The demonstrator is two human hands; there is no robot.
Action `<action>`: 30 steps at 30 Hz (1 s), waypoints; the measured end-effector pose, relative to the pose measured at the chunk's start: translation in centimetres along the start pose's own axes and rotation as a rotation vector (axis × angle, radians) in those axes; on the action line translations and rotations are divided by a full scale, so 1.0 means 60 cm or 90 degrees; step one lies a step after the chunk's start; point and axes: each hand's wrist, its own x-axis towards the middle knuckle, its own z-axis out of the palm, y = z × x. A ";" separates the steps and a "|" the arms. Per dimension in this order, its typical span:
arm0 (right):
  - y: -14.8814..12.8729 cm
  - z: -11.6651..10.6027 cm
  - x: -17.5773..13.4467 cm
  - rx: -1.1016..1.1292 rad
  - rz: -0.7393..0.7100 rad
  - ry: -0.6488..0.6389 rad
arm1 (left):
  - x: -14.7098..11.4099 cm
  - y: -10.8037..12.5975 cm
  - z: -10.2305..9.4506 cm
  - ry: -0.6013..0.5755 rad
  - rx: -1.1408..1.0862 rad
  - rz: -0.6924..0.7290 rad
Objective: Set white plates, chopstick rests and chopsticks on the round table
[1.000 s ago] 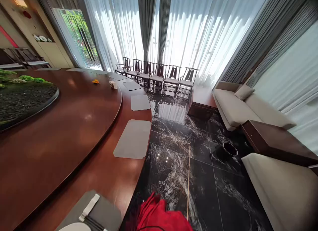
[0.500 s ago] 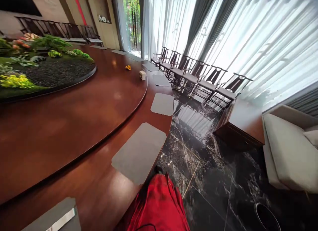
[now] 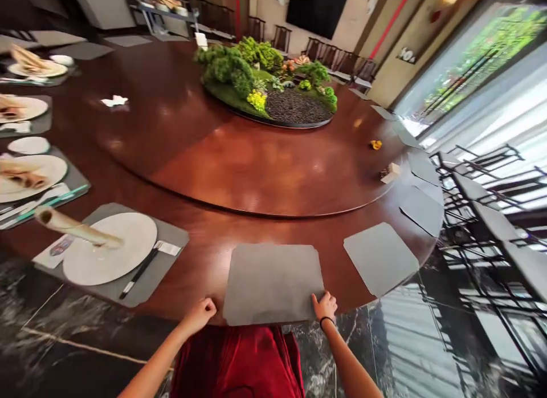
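Note:
A grey placemat (image 3: 273, 278) lies on the brown round table just in front of me, its near side along the table edge. My right hand (image 3: 326, 307), with a dark band at the wrist, is at the mat's right near corner; its thumb rests on the mat and its fingers are curled. My left hand (image 3: 200, 316) is closed in a loose fist at the table edge, a little left of the mat and apart from it. Nothing shows in that fist. Left of it, a white plate (image 3: 132, 238) with a rolled beige napkin (image 3: 81, 227) sits on another placemat.
A black pen-like stick (image 3: 139, 275) lies beside the plate. More place settings stand at left. A raised turntable (image 3: 265, 181) carries a miniature garden (image 3: 299, 104), a yellow item (image 3: 376, 145) and a small box (image 3: 390, 173). Chairs (image 3: 496, 210) line the right side.
My view has swung left, from the table's right side and curtains to the middle of the table. Both my hands have come into view at the near edge, around the placemat.

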 end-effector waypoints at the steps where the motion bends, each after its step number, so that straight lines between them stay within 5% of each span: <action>1: -0.003 0.015 0.002 0.003 -0.023 -0.002 | -0.005 -0.004 0.011 0.022 -0.002 -0.013; 8: -0.006 0.063 -0.008 0.144 -0.129 -0.048 | -0.021 -0.036 0.072 0.181 0.005 0.035; 16: 0.019 0.063 0.002 0.290 -0.185 -0.177 | -0.014 -0.084 0.048 0.164 -0.093 0.037; 21: 0.020 0.038 -0.030 0.196 -0.275 -0.239 | -0.009 -0.086 0.045 0.159 -0.111 0.046; 25: 0.016 0.030 -0.050 0.112 -0.328 -0.209 | -0.013 -0.091 0.042 0.150 -0.127 0.064; 30: 0.004 0.009 -0.054 0.085 -0.303 -0.233 | -0.014 -0.102 0.036 0.122 -0.138 0.065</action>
